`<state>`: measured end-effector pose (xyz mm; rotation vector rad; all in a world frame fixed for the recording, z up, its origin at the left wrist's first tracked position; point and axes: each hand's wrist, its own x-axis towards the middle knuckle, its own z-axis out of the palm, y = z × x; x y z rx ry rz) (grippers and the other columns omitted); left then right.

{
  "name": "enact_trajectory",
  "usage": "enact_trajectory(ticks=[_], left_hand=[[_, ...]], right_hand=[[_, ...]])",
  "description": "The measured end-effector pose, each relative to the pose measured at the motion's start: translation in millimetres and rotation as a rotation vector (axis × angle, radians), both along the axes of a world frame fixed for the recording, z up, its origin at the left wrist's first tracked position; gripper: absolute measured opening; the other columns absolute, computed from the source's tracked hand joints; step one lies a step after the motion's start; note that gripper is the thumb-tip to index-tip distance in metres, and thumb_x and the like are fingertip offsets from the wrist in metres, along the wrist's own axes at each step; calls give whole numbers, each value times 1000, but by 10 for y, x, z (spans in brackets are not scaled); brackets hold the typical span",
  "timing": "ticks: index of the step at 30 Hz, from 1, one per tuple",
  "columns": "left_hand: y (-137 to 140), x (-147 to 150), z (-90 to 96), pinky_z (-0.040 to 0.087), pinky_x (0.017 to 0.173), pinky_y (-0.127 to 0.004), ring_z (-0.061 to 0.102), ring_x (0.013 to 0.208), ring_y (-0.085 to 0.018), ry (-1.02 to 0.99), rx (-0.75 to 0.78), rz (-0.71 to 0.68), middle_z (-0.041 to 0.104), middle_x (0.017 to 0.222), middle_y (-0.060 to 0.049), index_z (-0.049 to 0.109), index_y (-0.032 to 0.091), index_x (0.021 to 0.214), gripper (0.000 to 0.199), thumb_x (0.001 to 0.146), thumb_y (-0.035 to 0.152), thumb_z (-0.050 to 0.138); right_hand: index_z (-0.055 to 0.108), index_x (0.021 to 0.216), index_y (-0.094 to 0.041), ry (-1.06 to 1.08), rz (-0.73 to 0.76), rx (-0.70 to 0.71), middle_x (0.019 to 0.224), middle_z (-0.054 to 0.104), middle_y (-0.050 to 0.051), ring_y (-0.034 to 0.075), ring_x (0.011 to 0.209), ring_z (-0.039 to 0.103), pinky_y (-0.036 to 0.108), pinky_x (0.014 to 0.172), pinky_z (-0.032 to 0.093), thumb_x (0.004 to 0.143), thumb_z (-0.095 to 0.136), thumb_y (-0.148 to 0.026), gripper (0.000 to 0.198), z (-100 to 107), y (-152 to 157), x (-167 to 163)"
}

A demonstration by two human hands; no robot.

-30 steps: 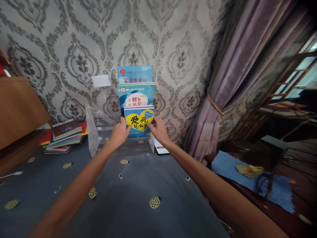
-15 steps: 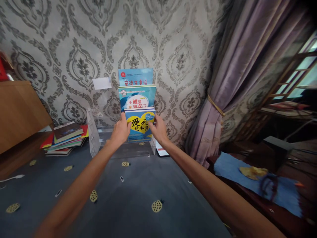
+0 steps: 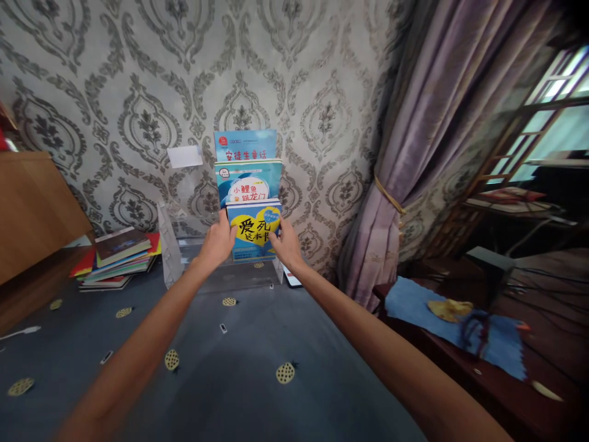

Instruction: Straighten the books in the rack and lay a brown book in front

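Front book (image 3: 253,230), blue with a yellow heart, standing upright in the lowest step of a clear acrylic rack (image 3: 171,258), caught between both hands. Left hand (image 3: 217,243) curled on its left edge, right hand (image 3: 286,244) on its right edge, fingers closed against the cover from either side. Seemingly seated in its slot already, bottom edge down behind the rack's front lip, though not yet let go of. Just above and behind the hands, two more books stepped up: a teal book (image 3: 248,181) in the middle tier, a light blue book (image 3: 245,145) topmost against the wall. By this reading, the right side of the rack filled on all three tiers; the part left of the left hand bare. Well off to the left of the left hand, a stack of books (image 3: 120,256) lying flat, not yet shelved. Beneath the forearms, a dark blue cloth (image 3: 248,350) dotted with small yellow pineapples. Beyond the fingertips, grey damask wallpaper (image 3: 138,80) bearing a white card (image 3: 184,156). Right of the right hand, a tied purple curtain (image 3: 427,135), then a window (image 3: 547,116) and a dark wooden bench with a blue rag (image 3: 460,322).
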<state>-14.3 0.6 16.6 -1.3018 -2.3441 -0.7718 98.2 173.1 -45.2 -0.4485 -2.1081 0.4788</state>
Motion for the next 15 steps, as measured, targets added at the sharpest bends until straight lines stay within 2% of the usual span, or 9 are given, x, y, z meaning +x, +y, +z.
enact_trajectory(ticks=[8, 15], left_hand=[[0, 18, -47, 53, 89, -42, 69, 107, -34, -22, -81, 35, 70, 112, -22, 49, 12, 114, 18, 99, 22, 49], [10, 54, -78, 52, 88, -39, 70, 107, -34, -42, -124, 61, 71, 111, -23, 49, 10, 114, 19, 101, 23, 48]], right_hand=[[56, 113, -19, -10, -93, -97, 103, 59, 13, 31, 101, 55, 47, 93, 48, 80, 48, -22, 34, -74, -104, 23], [55, 97, -21, -46, -145, -121, 96, 56, 12, 31, 95, 54, 48, 92, 49, 79, 48, -22, 19, -216, -150, 24]])
